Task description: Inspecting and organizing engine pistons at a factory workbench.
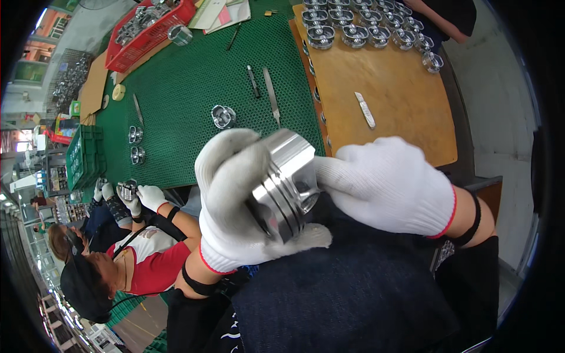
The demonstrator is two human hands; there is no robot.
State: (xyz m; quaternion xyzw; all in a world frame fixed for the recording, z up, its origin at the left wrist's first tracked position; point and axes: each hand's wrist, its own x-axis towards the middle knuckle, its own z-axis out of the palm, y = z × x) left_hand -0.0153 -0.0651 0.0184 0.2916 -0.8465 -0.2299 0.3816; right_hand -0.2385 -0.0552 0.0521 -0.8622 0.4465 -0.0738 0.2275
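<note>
Both my hands wear white knit gloves with red cuffs. My left hand (235, 194) is closed around a shiny metal piston (285, 182), its thumb under the lower end and its fingers behind and above. The piston is tilted, with its ring grooves and the pin hole in its side showing. My right hand (388, 185) is closed, its fingertips pressed against the piston's right side by the pin hole. Whether anything small sits inside those curled fingers is hidden. A dark apron (347, 288) covers my lap below.
On the green mat (176, 88) lie a loose piston (223, 117), a metal file (271, 97) and a black pen (253, 81). A utility knife (365, 110) and several pistons rest on the brown board (406, 100). A red basket (150, 35) stands behind. Co-workers sit left; another stands far right.
</note>
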